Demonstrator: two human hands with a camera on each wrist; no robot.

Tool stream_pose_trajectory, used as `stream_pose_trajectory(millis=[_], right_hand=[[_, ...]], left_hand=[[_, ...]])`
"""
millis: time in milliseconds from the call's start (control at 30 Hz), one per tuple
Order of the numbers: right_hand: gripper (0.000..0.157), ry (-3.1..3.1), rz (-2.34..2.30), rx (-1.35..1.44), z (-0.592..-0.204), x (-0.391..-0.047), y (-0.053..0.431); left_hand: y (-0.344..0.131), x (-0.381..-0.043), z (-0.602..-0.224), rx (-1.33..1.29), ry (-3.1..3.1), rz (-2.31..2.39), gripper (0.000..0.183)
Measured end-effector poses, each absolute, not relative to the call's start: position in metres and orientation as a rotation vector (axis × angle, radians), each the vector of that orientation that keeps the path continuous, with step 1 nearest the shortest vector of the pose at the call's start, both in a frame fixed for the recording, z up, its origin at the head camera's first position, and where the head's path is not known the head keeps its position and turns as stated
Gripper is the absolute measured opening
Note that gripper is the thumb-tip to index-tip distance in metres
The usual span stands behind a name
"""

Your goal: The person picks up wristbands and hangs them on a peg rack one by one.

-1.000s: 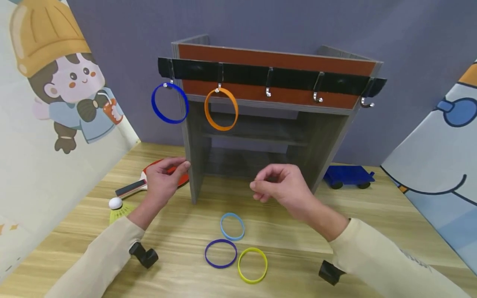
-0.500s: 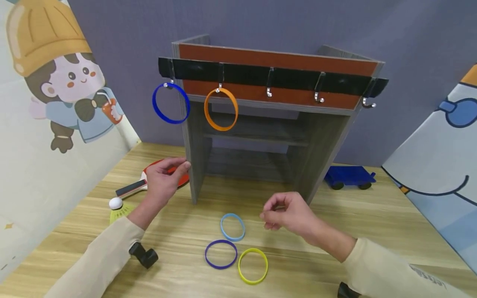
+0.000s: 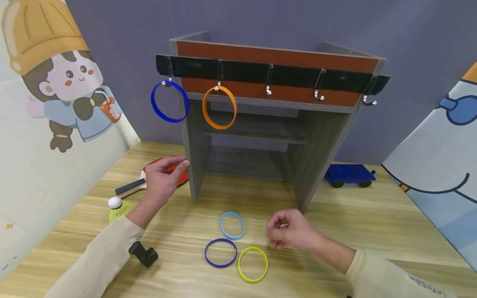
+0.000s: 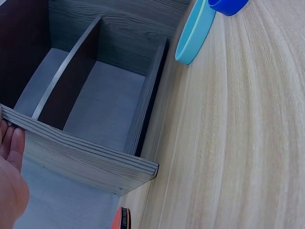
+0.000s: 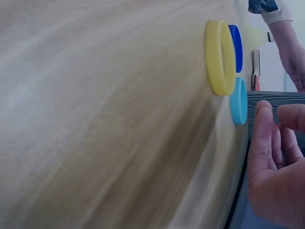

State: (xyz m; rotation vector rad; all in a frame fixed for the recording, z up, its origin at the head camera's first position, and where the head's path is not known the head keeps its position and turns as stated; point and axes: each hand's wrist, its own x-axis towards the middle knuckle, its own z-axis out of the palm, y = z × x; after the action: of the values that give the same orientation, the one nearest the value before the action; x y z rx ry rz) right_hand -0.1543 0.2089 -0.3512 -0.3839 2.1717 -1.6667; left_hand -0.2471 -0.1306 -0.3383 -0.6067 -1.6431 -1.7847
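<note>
My left hand holds the front edge of the grey wooden shelf's left side panel; the left wrist view shows its fingers against the panel's outer face. Loosely curled and holding nothing, my right hand hovers over the table, right of three rings. These are a light blue ring, a purple-blue ring and a yellow ring, lying close together. Above, a dark blue ring and an orange ring hang from hooks on the shelf's black bar.
Three silver hooks farther right on the bar, such as the middle hook, bear no ring. Left of the shelf lie a table tennis bat and a yellow shuttlecock. A blue toy cart stands at the right.
My right hand has moved down and slightly right, from before the shelf opening to beside the rings on the table. My left hand stays at the panel, and the rings keep their places.
</note>
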Motion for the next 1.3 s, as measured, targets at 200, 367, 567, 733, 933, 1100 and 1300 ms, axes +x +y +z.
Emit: stream_pose_trajectory(millis=[200, 367, 567, 733, 933, 1100, 1300], right_hand=[[0.014, 2.149, -1.645, -0.343, -0.365, -0.152, 0.210], [0.015, 2.133, -1.647, -0.324, -0.372, -0.149, 0.211], [0.016, 2.079, -1.609, -0.312, -0.376, -0.145, 0.210], [0.015, 2.051, -1.596, -0.325, -0.378, -0.144, 0.208], [0.016, 2.038, -1.586, -0.333, -0.383, -0.147, 0.210], [0.020, 2.037, -1.567, -0.315, -0.386, -0.154, 0.210], [0.022, 2.037, -1.544, -0.328, -0.389, -0.155, 0.210]], left_hand=[[-0.131, -0.247, -0.339, -0.589, -1.650, -1.786, 0.011], [-0.130, -0.247, -0.339, -0.608, -1.645, -1.776, 0.012], [-0.131, -0.248, -0.339, -0.617, -1.642, -1.782, 0.013], [-0.131, -0.247, -0.339, -0.605, -1.668, -1.761, 0.013], [-0.130, -0.247, -0.338, -0.604, -1.662, -1.760, 0.012], [-0.130, -0.248, -0.337, -0.605, -1.659, -1.754, 0.012], [-0.131, -0.247, -0.339, -0.600, -1.664, -1.759, 0.012]])
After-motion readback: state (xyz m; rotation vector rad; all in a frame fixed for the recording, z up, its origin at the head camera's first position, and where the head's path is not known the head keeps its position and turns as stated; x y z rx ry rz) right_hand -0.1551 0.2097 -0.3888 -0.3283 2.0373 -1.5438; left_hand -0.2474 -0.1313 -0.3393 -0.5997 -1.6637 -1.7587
